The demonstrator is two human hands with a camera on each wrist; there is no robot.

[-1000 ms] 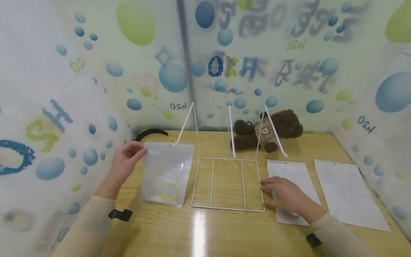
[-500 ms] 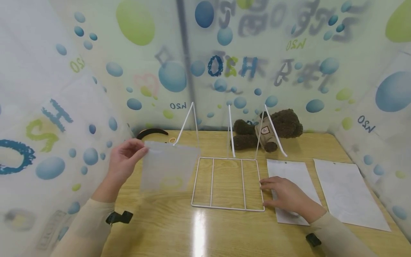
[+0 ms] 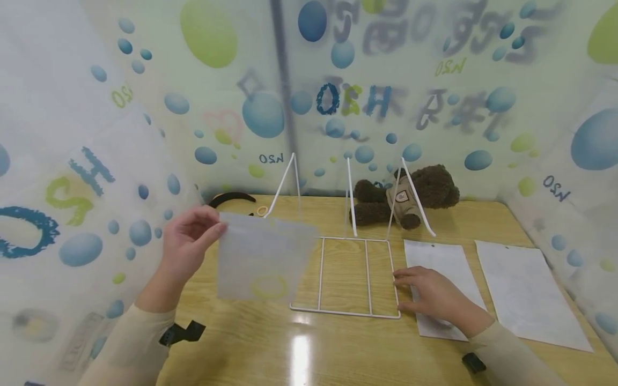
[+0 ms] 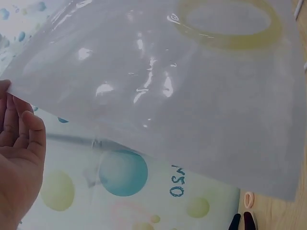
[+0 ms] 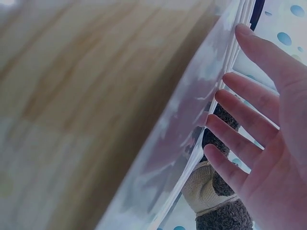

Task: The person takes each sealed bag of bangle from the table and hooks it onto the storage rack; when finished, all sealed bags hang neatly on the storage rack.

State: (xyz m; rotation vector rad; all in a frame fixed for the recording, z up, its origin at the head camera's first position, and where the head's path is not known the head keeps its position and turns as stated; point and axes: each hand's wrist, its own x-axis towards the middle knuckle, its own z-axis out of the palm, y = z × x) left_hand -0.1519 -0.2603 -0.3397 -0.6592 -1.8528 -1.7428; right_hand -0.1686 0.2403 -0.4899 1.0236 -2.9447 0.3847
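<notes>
My left hand (image 3: 183, 249) pinches the upper left corner of a translucent plastic bag (image 3: 246, 257) between thumb and fingers. A yellow ring shape (image 4: 240, 42) shows through the bag. The bag's top edge meets the tip of the left prong of a white wire rack (image 3: 368, 279); whether it is hooked there I cannot tell. My right hand (image 3: 434, 295) lies over a white bag (image 3: 434, 257), its fingertips at the rack's right side wire. In the right wrist view, the fingers (image 5: 252, 98) are spread and fairly straight along that edge.
Another white bag (image 3: 531, 289) lies flat at the right. Behind the rack lies a brown teddy bear (image 3: 436, 185) in a beige top. At the back left are a black curved object (image 3: 234, 197) and a small orange ring (image 3: 262, 211). A patterned curtain (image 3: 263, 115) surrounds the table.
The bag has lifted off its hanging position and swung up, its free right side moving right across the rack's left edge. The left hand has shifted slightly; the right hand stays put.
</notes>
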